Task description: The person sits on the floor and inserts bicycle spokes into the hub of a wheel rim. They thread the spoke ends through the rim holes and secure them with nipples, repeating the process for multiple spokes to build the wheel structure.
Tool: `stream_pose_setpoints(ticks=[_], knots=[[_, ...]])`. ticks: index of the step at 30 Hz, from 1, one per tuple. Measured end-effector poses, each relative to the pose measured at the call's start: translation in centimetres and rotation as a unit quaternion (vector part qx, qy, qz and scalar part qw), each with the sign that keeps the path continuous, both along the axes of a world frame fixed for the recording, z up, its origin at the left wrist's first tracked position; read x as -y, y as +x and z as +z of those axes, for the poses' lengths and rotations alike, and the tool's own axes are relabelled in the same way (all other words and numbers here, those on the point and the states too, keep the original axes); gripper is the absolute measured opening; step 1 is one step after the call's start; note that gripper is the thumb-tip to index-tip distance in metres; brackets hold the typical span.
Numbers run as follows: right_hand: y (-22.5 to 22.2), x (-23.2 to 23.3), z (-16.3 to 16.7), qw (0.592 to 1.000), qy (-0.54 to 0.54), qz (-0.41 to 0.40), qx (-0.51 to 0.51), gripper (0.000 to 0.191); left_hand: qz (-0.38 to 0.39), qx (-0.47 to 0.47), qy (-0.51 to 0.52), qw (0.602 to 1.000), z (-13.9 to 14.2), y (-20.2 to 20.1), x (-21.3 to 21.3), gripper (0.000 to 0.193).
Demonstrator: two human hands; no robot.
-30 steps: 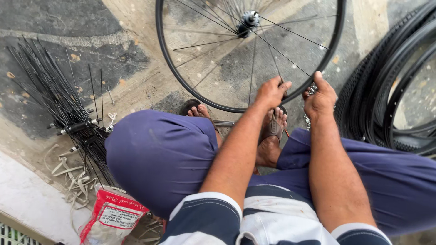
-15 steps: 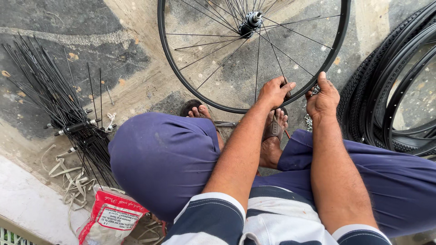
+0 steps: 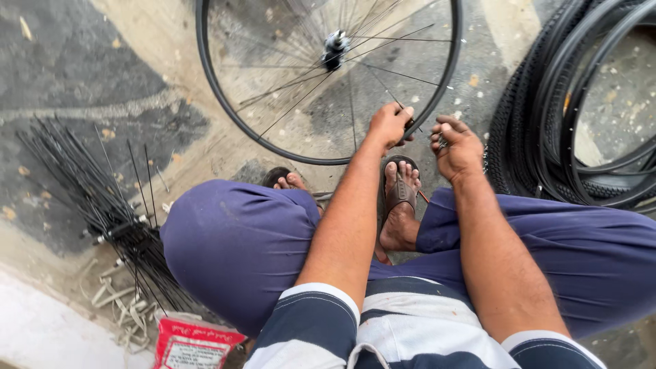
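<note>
The bicycle wheel (image 3: pixel 273 140) stands on the stone ground in front of the seated person, its black rim nearest the feet and its hub (image 3: pixel 335 46) up toward the top of the view. The left hand (image 3: pixel 389 125) is curled over the rim at its lower right arc, fingers closed around it where a thin spoke (image 3: pixel 383 85) meets the rim. Just beside it, apart from the rim, the right hand (image 3: pixel 456 145) has its fingertips drawn together, pinching a small metallic piece (image 3: pixel 442 142) too tiny to make out. Both forearms reach forward over blue trousers (image 3: pixel 236 246), and a foot in a brown sandal (image 3: pixel 400 195) rests just below the hands, close to the rim. To the right, a stack of black tyres (image 3: pixel 547 137) lies near the right hand. Well off to the left a bundle of loose black spokes (image 3: pixel 102 198) fans across the ground, with a red and white packet (image 3: pixel 191 345) at its lower end.
</note>
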State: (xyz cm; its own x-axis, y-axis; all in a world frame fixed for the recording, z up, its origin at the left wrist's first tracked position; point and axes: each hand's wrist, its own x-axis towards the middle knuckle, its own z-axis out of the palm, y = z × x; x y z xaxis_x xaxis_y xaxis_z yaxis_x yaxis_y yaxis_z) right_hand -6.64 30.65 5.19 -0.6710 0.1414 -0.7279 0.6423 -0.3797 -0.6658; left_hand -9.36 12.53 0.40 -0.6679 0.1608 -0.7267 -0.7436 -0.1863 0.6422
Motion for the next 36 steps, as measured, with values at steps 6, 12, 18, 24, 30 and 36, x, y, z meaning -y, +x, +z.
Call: stream_pose_setpoints(ticks=[6,12,18,24,30,36], knots=[[1.3,0.8,1.0,1.0,0.014,0.026,0.004,0.007,0.016,0.008,0.023,1.0,1.2,-0.9,0.1,0.03],[0.9,1.0,0.9,0.999,0.004,0.031,0.003,0.016,0.017,0.007,0.025,1.0,1.1,-1.0,0.1,0.029],[1.0,0.9,1.0,0.999,-0.029,0.031,-0.012,0.02,0.015,0.011,0.023,1.0,1.3,-1.0,0.1,0.029],[0.9,1.3,1.7,0.999,-0.044,0.005,-0.03,0.018,-0.006,0.026,-0.007,1.0,2.4,-1.1,0.5,0.028],[0.8,1.4,1.0,0.999,-0.008,0.051,-0.016,0.018,-0.005,0.032,-0.015,0.999,3.0,-1.1,0.6,0.027],[1.0,1.7,0.5,0.998,0.046,0.047,-0.011,0.016,-0.005,0.033,-0.013,0.999,2.8,-1.0,0.7,0.027]])
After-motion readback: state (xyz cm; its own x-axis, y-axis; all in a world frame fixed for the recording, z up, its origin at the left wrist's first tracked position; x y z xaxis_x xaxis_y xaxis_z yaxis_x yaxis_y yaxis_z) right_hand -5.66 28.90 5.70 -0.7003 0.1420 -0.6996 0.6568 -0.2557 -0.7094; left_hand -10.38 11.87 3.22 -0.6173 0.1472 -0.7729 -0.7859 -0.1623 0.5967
